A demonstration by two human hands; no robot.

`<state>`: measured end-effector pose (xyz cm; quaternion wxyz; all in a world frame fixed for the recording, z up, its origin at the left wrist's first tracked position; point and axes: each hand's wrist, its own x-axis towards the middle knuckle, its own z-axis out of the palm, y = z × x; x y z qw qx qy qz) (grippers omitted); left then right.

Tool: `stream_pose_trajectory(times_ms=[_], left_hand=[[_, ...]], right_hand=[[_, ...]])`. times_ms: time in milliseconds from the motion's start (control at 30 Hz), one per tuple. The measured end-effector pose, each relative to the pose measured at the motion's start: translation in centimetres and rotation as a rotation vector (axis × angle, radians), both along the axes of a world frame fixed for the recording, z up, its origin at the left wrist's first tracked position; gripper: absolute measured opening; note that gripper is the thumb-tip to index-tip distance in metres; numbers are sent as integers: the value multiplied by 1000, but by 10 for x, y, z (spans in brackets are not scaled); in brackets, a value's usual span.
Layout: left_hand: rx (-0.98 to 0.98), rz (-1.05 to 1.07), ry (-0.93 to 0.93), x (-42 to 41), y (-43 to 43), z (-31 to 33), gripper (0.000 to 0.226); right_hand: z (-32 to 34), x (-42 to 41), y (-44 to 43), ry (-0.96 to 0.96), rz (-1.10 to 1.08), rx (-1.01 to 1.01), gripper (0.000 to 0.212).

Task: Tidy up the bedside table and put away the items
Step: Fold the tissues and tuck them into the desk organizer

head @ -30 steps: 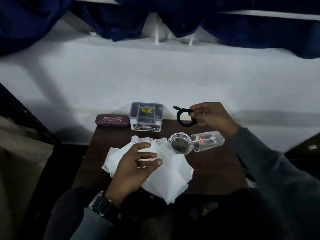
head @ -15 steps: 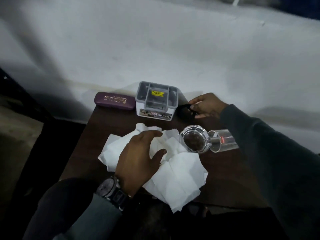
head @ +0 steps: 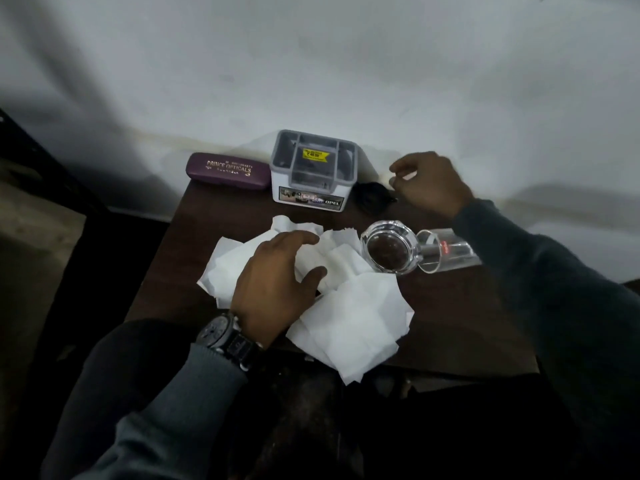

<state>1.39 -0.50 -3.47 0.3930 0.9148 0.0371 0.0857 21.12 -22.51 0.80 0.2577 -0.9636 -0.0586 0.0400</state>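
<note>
My left hand rests flat on a heap of crumpled white tissue paper in the middle of the dark brown bedside table. A black coiled cable lies on the table just right of the grey-and-white organiser box. My right hand hovers just right of the cable, its fingers loosely curled and holding nothing. A clear glass ashtray sits at the tissue's right edge. Beside it a clear glass tumbler lies on its side, partly hidden by my right sleeve.
A maroon spectacle case lies at the table's back left corner against the white wall. Dark furniture stands to the left of the table. My lap is right below the table's front edge.
My right hand brought the black cable down beside the organiser box and let go of it. My left hand stayed on the tissue. The view has tilted downward.
</note>
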Motion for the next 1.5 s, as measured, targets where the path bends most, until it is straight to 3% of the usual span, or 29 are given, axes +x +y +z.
stream_pose_trajectory(times_ms=[200, 433, 567, 733, 1033, 1200, 1500], left_hand=[[-70, -24, 102, -6, -2, 3, 37], [-50, 4, 79, -21, 0, 5, 33], [-7, 51, 130, -34, 8, 2, 28], [33, -11, 262, -50, 9, -7, 50], [25, -13, 273, -46, -7, -10, 82], [-60, 18, 316, -40, -15, -11, 76], [-490, 110, 311, -39, -11, -7, 57]], right_hand=[[21, -107, -25, -279, -56, 192, 16], [-25, -190, -54, -6, -186, 223, 11], [-44, -186, -51, 136, -191, 217, 28], [-57, -182, -37, 148, -101, 200, 26], [-69, -180, -36, 143, -125, 188, 25], [-65, -180, -34, 137, -136, 226, 17], [-53, -180, -39, 105, -251, 394, 13]])
